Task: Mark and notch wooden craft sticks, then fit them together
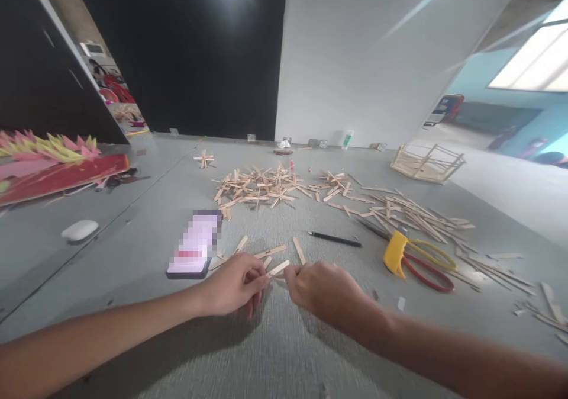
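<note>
My left hand (237, 283) is closed, its thumb and fingers pinching a short wooden stick (278, 269) that slants up to the right. Close beside it, my right hand (313, 283) has its fingers closed at the stick's far side; what it grips is hidden. Beyond my right hand a wooden stick (299, 250) points away. More sticks (271, 251) lie just past my left hand, some partly hidden by it. Left of them rests a phone (195, 244) with a lit screen.
A heap of sticks (261, 186) lies farther back. To the right are a black pen (335, 239), a yellow tool (396, 254), scissors (428, 272) and long thin sticks (421, 218). A stick frame (428, 165) stands back right. A white case (80, 230) is at left.
</note>
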`<action>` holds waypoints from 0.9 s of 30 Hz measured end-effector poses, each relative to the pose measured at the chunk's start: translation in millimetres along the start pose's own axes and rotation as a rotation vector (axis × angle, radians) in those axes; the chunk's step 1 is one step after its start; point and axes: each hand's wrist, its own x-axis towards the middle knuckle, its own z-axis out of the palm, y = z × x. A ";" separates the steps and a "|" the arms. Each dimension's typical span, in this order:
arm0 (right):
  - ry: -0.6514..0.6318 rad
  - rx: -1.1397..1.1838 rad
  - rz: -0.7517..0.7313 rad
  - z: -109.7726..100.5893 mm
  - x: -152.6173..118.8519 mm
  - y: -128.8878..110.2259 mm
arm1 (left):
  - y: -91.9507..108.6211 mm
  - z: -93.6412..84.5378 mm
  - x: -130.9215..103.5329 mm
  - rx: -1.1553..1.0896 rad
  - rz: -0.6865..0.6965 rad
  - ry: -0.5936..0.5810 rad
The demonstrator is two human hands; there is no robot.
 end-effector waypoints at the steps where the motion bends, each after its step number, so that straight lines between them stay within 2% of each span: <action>1: -0.003 -0.016 -0.016 -0.4 0.2 2.6 | 1.5 0.1 -0.4 0.005 -0.005 0.002; 5: 0.002 -0.083 -0.044 -3.2 -7.7 13.6 | 4.8 1.3 -0.6 0.019 -0.023 0.007; 9: 0.082 -0.115 0.001 -5.0 -29.0 5.9 | 4.4 1.2 -2.1 0.003 -0.032 0.007; 12: 0.157 -0.051 0.021 -4.6 -44.8 1.0 | 7.0 -1.4 -5.7 -0.013 -0.041 -0.010; 15: 0.124 0.106 0.008 -2.6 -56.5 3.6 | 11.9 -4.1 -9.0 -0.013 -0.051 -0.049; 20: 0.077 0.252 -0.099 5.8 -68.4 14.2 | 15.8 -5.2 -9.5 -0.006 -0.057 -0.094; 23: 0.081 0.320 -0.143 7.5 -67.5 23.0 | 15.6 -5.4 -8.2 -0.007 -0.059 -0.109; 27: -0.019 0.396 -0.150 5.9 -62.5 34.7 | 14.2 -5.4 -6.4 -0.014 -0.063 -0.112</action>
